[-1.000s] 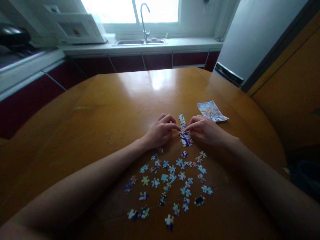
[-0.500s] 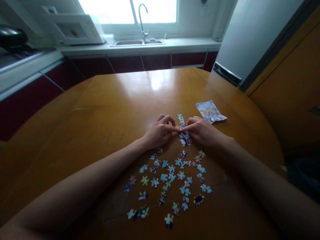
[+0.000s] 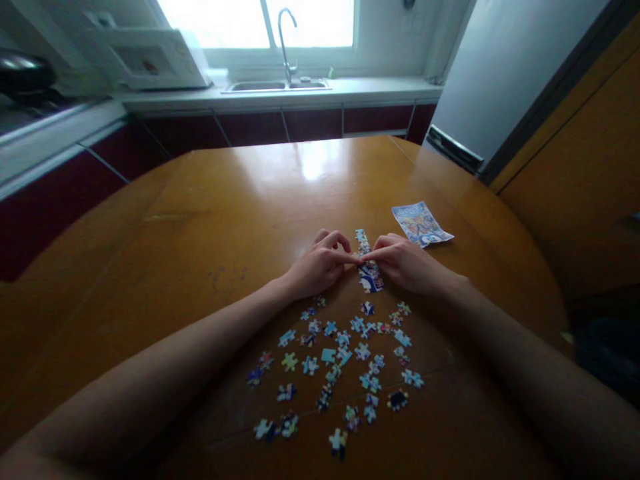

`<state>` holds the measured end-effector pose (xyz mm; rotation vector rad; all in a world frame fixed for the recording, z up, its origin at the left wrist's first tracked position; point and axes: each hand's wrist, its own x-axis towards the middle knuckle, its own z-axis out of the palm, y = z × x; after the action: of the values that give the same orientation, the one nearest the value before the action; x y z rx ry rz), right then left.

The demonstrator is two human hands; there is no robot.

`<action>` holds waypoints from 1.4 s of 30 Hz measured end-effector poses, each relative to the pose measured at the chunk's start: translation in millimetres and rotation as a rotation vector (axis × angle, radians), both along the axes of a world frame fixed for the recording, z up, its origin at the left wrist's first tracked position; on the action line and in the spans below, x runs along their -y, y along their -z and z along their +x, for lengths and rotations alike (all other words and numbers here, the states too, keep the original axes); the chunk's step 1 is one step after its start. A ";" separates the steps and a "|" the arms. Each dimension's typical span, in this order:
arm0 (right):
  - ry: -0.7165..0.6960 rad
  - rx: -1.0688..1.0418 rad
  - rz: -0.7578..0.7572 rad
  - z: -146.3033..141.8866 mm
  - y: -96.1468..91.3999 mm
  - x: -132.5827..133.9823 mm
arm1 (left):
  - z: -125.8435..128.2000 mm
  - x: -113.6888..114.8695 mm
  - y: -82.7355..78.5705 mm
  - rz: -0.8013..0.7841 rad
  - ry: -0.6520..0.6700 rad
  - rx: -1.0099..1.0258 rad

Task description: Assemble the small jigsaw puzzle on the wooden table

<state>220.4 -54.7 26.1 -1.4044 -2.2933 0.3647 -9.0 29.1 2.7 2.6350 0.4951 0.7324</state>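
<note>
A narrow strip of joined jigsaw puzzle pieces [image 3: 371, 279] lies on the wooden table, running away from me. From its left side, my left hand [image 3: 324, 264] reaches in with curled fingers, its fingertips on the middle of the strip. My right hand [image 3: 403, 263] comes from the right, also closed, one finger stretched across to the same spot. The fingertips of both hands nearly meet there and hide part of the strip. Nearer to me, several loose puzzle pieces [image 3: 329, 355] are scattered singly and in small clusters.
A creased picture sheet [image 3: 423, 223] lies beyond my right hand. The round-ended wooden table [image 3: 240, 200] stretches toward a counter with a sink [image 3: 260, 86] and faucet under the window. A fridge [image 3: 510, 67] stands at the right, a white microwave [image 3: 150, 60] at the left.
Almost nothing differs. Both hands stay on the middle of the strip, with at most a tiny shift of the fingertips; the loose pieces lie as before.
</note>
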 end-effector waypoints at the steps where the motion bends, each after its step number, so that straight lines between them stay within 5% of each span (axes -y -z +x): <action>1: -0.007 0.000 0.002 0.2 0.9 -0.2 | 0.0 -0.2 0.3 0.002 0.000 0.001; 15: 0.018 -0.034 0.011 1.3 6.9 -2.3 | -0.4 0.8 -0.8 0.019 -0.033 -0.006; 23: 0.176 -0.088 0.143 5.1 6.9 -5.6 | -0.2 2.6 -2.1 0.019 -0.034 -0.005; 36: 0.082 -0.081 0.044 -11.3 10.3 -0.2 | -0.6 2.8 -0.5 0.037 -0.070 -0.054; 42: 0.190 -0.329 0.043 -13.6 16.1 -5.3 | -0.4 2.3 -3.2 -0.021 -0.065 -0.056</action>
<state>206.8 -49.4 10.0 -1.4095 -1.8792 0.4468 -9.4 26.8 5.9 2.6373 0.6029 0.6709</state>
